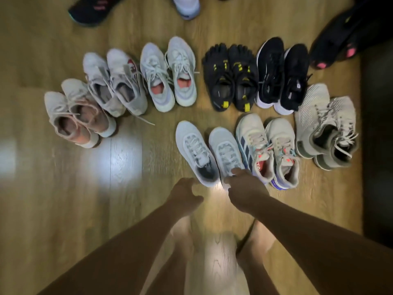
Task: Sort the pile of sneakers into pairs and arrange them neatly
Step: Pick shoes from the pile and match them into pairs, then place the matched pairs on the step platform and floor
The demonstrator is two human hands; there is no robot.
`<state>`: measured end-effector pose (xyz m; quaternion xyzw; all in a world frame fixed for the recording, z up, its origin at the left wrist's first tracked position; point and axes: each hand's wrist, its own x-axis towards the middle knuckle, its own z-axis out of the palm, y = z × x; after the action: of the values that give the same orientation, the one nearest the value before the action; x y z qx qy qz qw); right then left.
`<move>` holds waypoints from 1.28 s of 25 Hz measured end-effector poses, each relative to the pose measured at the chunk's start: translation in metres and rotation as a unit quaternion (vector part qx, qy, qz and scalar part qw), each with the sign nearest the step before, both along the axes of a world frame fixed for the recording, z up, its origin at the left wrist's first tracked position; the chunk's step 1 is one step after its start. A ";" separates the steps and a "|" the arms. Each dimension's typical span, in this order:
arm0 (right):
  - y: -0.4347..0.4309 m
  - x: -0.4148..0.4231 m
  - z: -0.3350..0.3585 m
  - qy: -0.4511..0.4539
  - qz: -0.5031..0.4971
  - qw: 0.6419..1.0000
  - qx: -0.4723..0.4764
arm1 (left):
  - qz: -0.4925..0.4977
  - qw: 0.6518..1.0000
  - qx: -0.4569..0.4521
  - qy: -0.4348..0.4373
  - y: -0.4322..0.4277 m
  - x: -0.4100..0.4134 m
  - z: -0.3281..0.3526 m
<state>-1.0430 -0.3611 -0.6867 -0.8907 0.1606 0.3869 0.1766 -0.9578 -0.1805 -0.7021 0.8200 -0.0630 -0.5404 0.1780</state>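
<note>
Several sneaker pairs stand in rows on the wooden floor [53, 188]. A pale blue-white pair lies nearest me: its left shoe [196, 152] and its right shoe [226, 153]. My right hand [244, 188] covers the heel of the right shoe, fingers curled on it. My left hand [184, 195] hovers just behind the left shoe's heel, fingers apart, holding nothing. Beside them sits a white pair with navy stripes [268, 150] and a beige knit pair [327, 126]. The far row holds pink [76, 113], grey-white [114, 81], white-coral [168, 73], black toe-shoes [230, 77] and black sneakers [281, 75].
Loose shoes lie farther off: a black one with pink marks [91, 9], a light blue one [187, 6], and black-pink ones [336, 43] at the upper right. A dark piece of furniture [376, 135] borders the right edge. My bare feet [182, 237] stand below.
</note>
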 end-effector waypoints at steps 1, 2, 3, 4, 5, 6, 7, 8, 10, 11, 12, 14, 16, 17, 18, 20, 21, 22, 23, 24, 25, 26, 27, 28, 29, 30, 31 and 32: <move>0.000 0.003 0.008 -0.009 -0.016 1.000 -0.003 | 0.011 1.000 -0.001 -0.008 0.003 0.010 0.008; 0.001 0.005 0.015 -0.013 -0.023 1.000 -0.009 | 0.020 1.000 0.001 -0.015 0.007 0.018 0.016; 0.001 0.006 0.022 -0.009 -0.035 0.999 -0.014 | 0.024 0.999 0.004 -0.020 0.010 0.027 0.022; 0.000 0.006 0.029 0.000 -0.052 0.998 -0.019 | 0.024 0.999 0.007 -0.025 0.013 0.037 0.029; 0.000 0.005 0.037 0.004 -0.065 0.997 -0.028 | 0.016 0.999 0.015 -0.027 0.017 0.047 0.037; 0.000 0.007 0.045 0.005 -0.075 0.997 -0.036 | 0.008 0.999 0.020 -0.030 0.022 0.058 0.046; 0.003 0.007 0.052 0.008 -0.091 0.995 -0.039 | -0.001 0.999 0.024 -0.032 0.027 0.066 0.053; 0.008 0.007 0.058 0.011 -0.113 0.993 -0.032 | -0.002 0.999 0.021 -0.040 0.032 0.075 0.061; 0.025 0.010 0.069 0.008 -0.140 0.990 -0.001 | 0.020 0.998 0.006 -0.058 0.040 0.093 0.076; 0.033 0.015 0.074 0.002 -0.139 0.990 0.012 | 0.042 0.997 -0.003 -0.066 0.046 0.102 0.083; 0.039 0.020 0.079 0.007 -0.131 0.991 0.019 | 0.073 0.995 -0.011 -0.071 0.051 0.110 0.090; 0.050 0.029 0.085 0.007 -0.120 0.992 0.028 | 0.162 0.984 -0.018 -0.069 0.063 0.121 0.104; 0.065 0.032 0.094 0.014 -0.133 0.990 0.036 | 0.269 0.962 -0.031 -0.046 0.072 0.126 0.119; 0.071 0.036 0.102 0.007 -0.132 0.990 0.048 | 0.326 0.944 -0.044 -0.029 0.077 0.129 0.125; 0.078 0.040 0.107 -0.012 -0.128 0.990 0.058 | 0.376 0.925 -0.058 -0.010 0.078 0.134 0.132; 0.091 0.047 0.113 -0.057 -0.155 0.984 0.071 | 0.434 0.897 -0.085 0.013 0.077 0.150 0.142; 0.098 0.058 0.115 -0.036 -0.162 0.983 0.081 | 0.439 0.893 -0.093 0.025 0.079 0.158 0.144; 0.107 0.067 0.119 -0.027 -0.162 0.983 0.079 | 0.433 0.895 -0.100 0.034 0.081 0.165 0.144; 0.116 0.078 0.118 -0.029 -0.161 0.984 0.065 | 0.422 0.900 -0.103 0.037 0.084 0.170 0.144; 0.126 0.083 0.112 -0.018 -0.157 0.986 0.049 | 0.413 0.904 -0.104 0.039 0.091 0.175 0.143; 0.133 0.092 0.112 -0.010 -0.176 0.983 0.044 | 0.410 0.905 -0.098 0.046 0.098 0.182 0.142; 0.142 0.095 0.100 0.018 -0.208 0.976 0.061 | 0.409 0.907 -0.087 0.057 0.109 0.196 0.140; 0.157 0.097 0.089 0.021 -0.241 0.969 0.055 | 0.419 0.902 -0.072 0.072 0.122 0.208 0.142; 0.174 0.109 0.075 0.033 -0.274 0.960 0.052 | 0.436 0.893 -0.072 0.082 0.133 0.225 0.147; 0.190 0.134 0.065 0.077 -0.291 0.951 0.063 | 0.453 0.883 -0.081 0.088 0.144 0.245 0.153; 0.200 0.168 0.072 0.116 -0.277 0.950 0.087 | 0.454 0.882 -0.089 0.087 0.156 0.265 0.161; 0.215 0.201 0.073 0.101 -0.246 0.957 0.118 | 0.443 0.888 -0.096 0.077 0.166 0.290 0.166; 0.233 0.231 0.077 0.088 -0.221 0.962 0.135 | 0.430 0.895 -0.097 0.067 0.176 0.315 0.167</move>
<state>-0.8117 -0.1279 -0.6099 -0.7634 0.3146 0.4328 0.3618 -0.6432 -0.0045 -0.5352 0.7075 0.2560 -0.4562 0.4752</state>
